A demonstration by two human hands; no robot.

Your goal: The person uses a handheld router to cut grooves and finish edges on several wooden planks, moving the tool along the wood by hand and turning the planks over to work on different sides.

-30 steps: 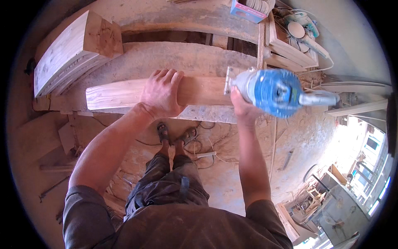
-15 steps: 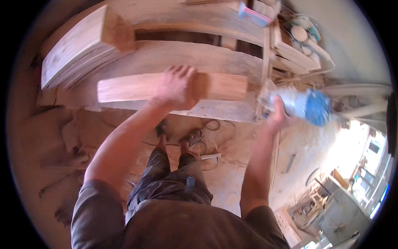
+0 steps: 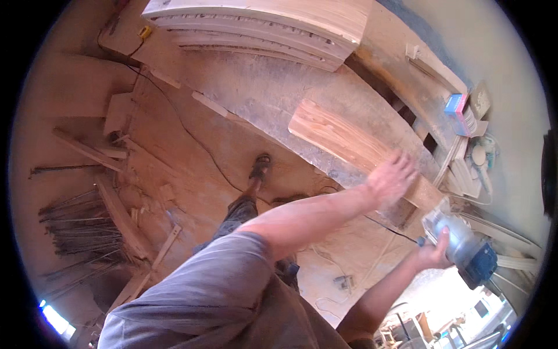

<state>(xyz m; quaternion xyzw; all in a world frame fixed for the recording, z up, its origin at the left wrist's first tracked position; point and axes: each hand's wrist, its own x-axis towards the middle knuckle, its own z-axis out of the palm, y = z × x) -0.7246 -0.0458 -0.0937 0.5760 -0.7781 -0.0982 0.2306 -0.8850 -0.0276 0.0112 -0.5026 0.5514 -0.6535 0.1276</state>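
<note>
A wooden board with reddish grain lies on the dusty bench, slanting from upper left to lower right. Across its right part my left hand rests, fingers stretched out over the top face. My right hand is wrapped round a trim router with a silver body, a blue end and a clear base. That clear base is at the board's right end; whether it touches the wood I cannot tell. The router's bit is hidden.
A stack of thick planks sits farther back on the bench. A small blue and pink box and wood offcuts are at the right. A black cable trails across the floor. Timber pieces and dark rods lie left.
My view has turned to the left, so the bench now runs diagonally. The router has come to the board's right end. My left hand has shifted toward that same end.
</note>
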